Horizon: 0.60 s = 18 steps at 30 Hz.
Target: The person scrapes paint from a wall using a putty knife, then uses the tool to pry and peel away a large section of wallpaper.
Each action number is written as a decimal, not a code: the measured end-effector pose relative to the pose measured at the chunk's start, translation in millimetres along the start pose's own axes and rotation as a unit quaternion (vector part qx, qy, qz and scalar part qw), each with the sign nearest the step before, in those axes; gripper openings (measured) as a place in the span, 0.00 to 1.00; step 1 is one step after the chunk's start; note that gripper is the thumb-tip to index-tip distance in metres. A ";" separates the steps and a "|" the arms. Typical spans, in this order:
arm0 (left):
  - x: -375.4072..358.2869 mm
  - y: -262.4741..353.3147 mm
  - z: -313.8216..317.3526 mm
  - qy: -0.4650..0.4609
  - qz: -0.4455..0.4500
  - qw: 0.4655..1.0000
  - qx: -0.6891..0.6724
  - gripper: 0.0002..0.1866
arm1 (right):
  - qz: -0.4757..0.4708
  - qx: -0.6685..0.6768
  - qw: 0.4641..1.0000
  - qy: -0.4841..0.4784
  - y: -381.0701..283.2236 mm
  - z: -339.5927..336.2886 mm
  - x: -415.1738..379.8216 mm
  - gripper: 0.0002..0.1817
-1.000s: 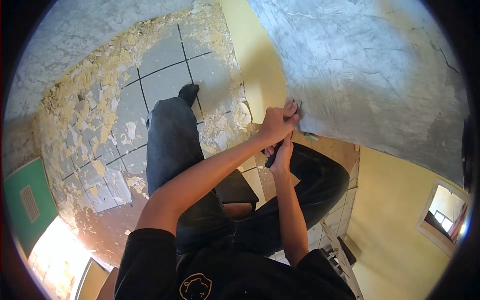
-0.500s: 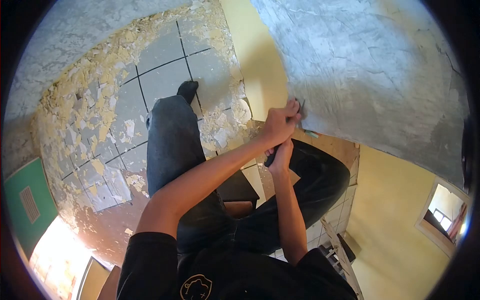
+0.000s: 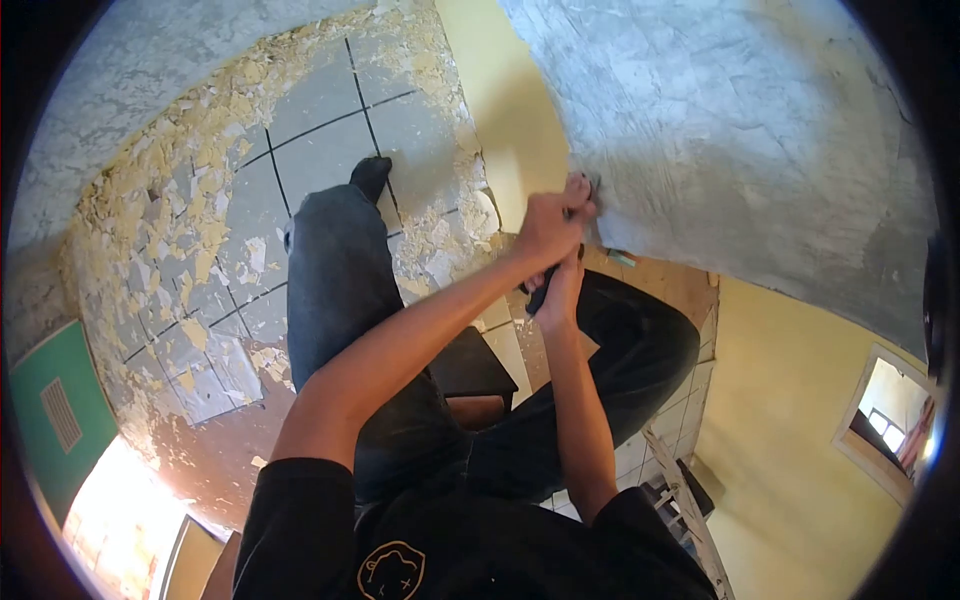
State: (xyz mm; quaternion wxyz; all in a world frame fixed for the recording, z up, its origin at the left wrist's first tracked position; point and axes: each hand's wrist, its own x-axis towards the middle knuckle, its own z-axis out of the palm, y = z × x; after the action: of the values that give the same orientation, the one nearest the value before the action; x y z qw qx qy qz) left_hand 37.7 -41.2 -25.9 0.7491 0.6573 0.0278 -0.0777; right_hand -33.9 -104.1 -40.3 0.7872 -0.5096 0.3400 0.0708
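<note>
A black-handled scraper [image 3: 540, 297] is gripped by both my hands, its thin dark front end close against the wall. My left hand [image 3: 552, 228] is closed around the forward part, with the fingertips at the border between yellow paint [image 3: 505, 110] and bare grey wall [image 3: 720, 140]. Just behind and below it, my right hand [image 3: 562, 292] is wrapped around the handle, whose end sticks out beside the palm. The fingers hide most of the blade.
Yellow paint flakes [image 3: 190, 240] litter the grey tiled floor [image 3: 330, 120]. A dark stool [image 3: 470, 365] stands beneath me, between my legs. A green panel [image 3: 65, 400] is at the far left. A framed opening [image 3: 885, 420] is in the yellow wall on the right.
Both hands and the scraper have shifted slightly up and to the left along the paint border. The view has moved a little too. Both grips stay closed.
</note>
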 end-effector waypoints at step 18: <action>4.3 9.9 4.8 0.002 0.013 1.000 -0.016 0.21 | 0.065 -0.055 0.995 -0.060 -54.0 10.8 -23.6 0.20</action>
State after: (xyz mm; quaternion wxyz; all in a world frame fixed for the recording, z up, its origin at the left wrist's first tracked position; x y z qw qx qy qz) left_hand 43.1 -45.0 -16.2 0.7601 0.6460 0.0219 -0.0667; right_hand -22.1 -114.8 17.4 0.7706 -0.5237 0.3205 0.1712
